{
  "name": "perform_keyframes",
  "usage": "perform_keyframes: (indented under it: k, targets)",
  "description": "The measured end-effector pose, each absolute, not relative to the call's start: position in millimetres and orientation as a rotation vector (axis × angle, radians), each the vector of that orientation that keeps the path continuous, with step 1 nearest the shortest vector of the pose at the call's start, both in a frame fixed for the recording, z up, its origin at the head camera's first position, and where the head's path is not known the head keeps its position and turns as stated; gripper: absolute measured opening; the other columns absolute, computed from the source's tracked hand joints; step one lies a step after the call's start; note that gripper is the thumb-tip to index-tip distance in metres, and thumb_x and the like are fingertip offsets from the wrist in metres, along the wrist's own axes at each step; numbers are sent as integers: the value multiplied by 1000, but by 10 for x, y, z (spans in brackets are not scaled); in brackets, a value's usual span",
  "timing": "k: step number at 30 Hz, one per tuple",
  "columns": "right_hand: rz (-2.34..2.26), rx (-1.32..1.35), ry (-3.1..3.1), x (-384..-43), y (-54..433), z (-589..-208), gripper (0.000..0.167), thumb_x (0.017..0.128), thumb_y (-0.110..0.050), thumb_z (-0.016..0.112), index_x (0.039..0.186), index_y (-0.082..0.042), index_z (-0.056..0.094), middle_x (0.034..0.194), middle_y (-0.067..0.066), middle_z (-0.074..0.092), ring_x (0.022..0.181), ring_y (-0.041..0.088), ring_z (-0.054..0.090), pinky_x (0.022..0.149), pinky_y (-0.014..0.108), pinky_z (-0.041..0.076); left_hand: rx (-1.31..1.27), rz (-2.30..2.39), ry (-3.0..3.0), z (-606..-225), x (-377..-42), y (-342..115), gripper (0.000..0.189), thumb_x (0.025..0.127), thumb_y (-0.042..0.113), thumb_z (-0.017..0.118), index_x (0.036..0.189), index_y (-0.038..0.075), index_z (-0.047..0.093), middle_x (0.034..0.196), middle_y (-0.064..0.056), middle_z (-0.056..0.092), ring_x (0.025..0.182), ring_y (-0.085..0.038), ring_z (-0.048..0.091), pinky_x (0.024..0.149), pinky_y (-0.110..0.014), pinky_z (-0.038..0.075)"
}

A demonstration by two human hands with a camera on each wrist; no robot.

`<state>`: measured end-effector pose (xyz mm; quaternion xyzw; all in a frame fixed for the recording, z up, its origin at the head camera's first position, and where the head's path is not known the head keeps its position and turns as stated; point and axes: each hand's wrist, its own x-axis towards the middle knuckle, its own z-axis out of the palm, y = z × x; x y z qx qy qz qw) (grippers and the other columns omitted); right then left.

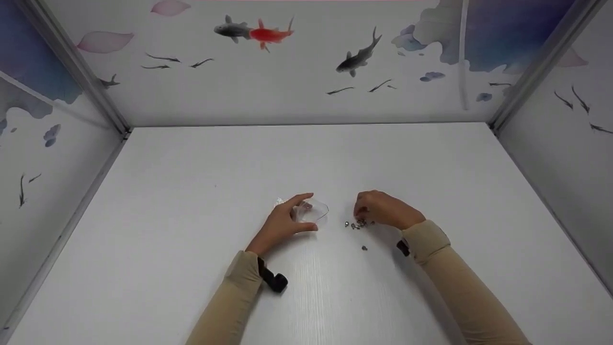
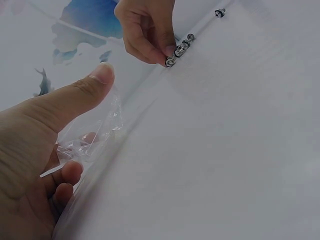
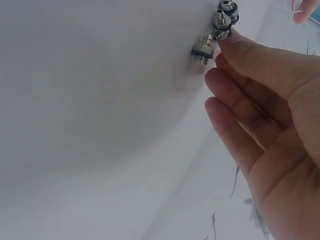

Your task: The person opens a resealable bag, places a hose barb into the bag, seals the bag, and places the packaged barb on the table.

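Observation:
My left hand (image 1: pixel 283 221) curls in a C shape around a clear plastic bag (image 1: pixel 320 211), with the bag's mouth spread toward the right. In the left wrist view, crinkled film hangs between the thumb and the bent fingers. To the right, my right hand (image 1: pixel 387 209) reaches down to a small cluster of metal pipe fittings (image 1: pixel 358 225) with dark rings. Its thumb and index finger pinch at one fitting (image 3: pixel 221 20) in the right wrist view; the fingertips partly hide the contact. The other right fingers are loosely bent.
One loose fitting (image 1: pixel 364 248) lies nearer to me, apart from the cluster. The white table (image 1: pixel 191 268) is bounded by a back wall (image 1: pixel 306 96) and side walls printed with fish and leaves. Black cameras sit on both wrists.

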<state>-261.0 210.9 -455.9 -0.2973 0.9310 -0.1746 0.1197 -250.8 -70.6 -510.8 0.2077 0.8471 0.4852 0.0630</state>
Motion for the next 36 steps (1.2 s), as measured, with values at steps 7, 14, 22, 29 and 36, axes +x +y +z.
perform_keyframes:
  k: [7,14,22,29,36]
  targets:
    - [-503,-916,2727,-2597,2134,-4588,11,88,-6,68,97,-8,74,93,0,66,84,12,59,76,28,51,620,1465,2548,-5121,-2521,-699,80,71,39,84,142,26,48,122,2,66,76,-15,43,77,-33,40]
    - [-480,-890,2734,-2594,2119,-4606,12,88,-7,68,98,-7,74,94,1,67,84,11,60,76,28,52,618,1432,2574,-5132,-2518,-700,80,71,43,83,141,29,48,121,4,66,74,-13,42,75,-32,39]
    - [-461,-898,2741,-2598,2105,-4579,12,90,-8,66,99,-7,74,95,2,67,85,11,61,76,29,53,607,1446,2563,-5118,-2522,-698,79,71,41,83,141,29,49,123,3,66,86,-16,47,85,-36,41]
    - [-483,-899,2732,-2599,2086,-4570,13,91,-9,65,101,-7,73,96,2,67,86,12,60,78,29,53,600,1450,2560,-5123,-2525,-696,78,72,40,83,141,29,49,125,3,65,98,-17,50,92,-40,42]
    - [-543,-931,2724,-2608,2054,-4512,12,91,-7,65,100,-6,73,95,2,66,88,13,61,78,29,53,609,1449,2560,-5111,-2522,-702,80,70,41,84,141,28,49,122,4,65,76,-14,43,78,-33,40]
